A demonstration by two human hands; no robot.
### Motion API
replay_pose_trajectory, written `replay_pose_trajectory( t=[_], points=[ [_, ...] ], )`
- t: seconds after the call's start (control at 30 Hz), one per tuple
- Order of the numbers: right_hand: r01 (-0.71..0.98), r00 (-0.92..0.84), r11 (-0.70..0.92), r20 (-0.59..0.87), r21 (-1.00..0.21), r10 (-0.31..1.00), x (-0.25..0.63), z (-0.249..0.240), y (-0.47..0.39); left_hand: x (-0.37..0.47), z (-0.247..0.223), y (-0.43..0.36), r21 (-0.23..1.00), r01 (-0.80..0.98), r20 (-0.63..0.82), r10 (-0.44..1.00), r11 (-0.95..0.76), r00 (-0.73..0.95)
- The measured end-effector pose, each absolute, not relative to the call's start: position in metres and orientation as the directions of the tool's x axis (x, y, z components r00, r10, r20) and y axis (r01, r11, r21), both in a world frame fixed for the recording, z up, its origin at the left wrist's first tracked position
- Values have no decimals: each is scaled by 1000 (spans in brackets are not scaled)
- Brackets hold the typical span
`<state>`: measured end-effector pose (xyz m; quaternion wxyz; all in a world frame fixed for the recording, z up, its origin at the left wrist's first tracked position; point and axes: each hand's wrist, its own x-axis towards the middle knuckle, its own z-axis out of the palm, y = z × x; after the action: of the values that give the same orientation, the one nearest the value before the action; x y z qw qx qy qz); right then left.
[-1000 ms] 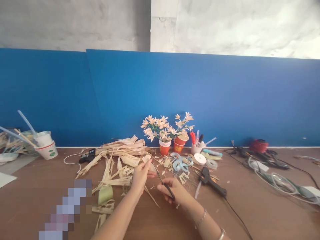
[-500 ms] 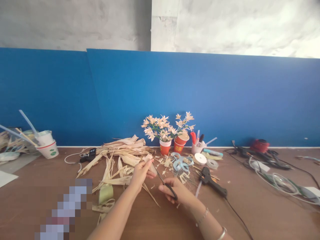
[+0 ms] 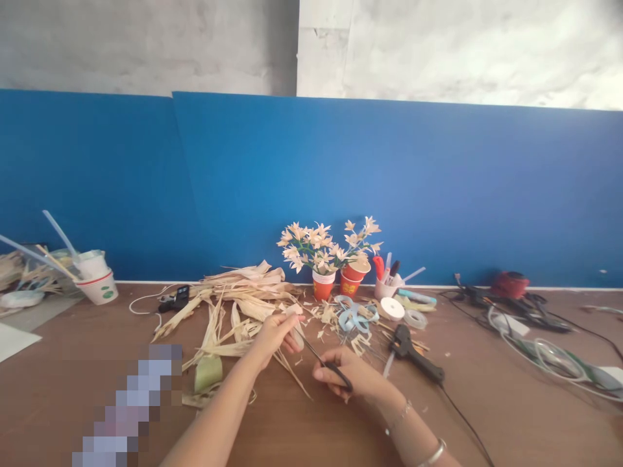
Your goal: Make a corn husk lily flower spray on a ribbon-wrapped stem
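Observation:
My left hand (image 3: 280,334) pinches a small pale piece of husk (image 3: 298,337) above the middle of the table. Black-handled scissors (image 3: 337,372) are gripped in my right hand (image 3: 343,373), their blades pointing up and left to the husk piece. Whether the blades are apart is too small to tell. Behind my left hand lies a pile of dried husks (image 3: 243,285). Pale flowers (image 3: 311,243) on green stems stand in red paper cups (image 3: 323,286) at the back. Blue ribbon (image 3: 355,316) and husk scraps lie beyond my right hand.
A black glue gun (image 3: 416,353) with its cord lies right of my right hand. A green roll (image 3: 208,373) sits left of my left forearm. White cups (image 3: 100,287) stand far left. Tape rolls (image 3: 392,309), a pen cup (image 3: 384,288) and cables (image 3: 549,357) are at the right.
The view has shifted slightly. Both hands stay close together, with the scissors still in my right hand; the right hand sits slightly further right and the husk piece shows less.

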<state>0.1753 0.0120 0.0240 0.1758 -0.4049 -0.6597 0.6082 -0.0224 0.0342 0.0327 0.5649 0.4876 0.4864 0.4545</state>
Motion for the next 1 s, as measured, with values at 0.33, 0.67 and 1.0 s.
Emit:
replay_pose_trajectory(
  t=[0.33,0.67,1.0],
  points=[
    [362,-640,-33,-274,-932,718,179,25,13,-26,34,34,991,34,-133,973,129,189],
    [381,-631,-43,-294,-924,718,178,21,15,-25,32,36,987,123,-117,985,101,124],
    [420,-611,-17,-296,-908,735,176,24,12,-22,31,39,984,153,-86,995,92,-43]
  ],
)
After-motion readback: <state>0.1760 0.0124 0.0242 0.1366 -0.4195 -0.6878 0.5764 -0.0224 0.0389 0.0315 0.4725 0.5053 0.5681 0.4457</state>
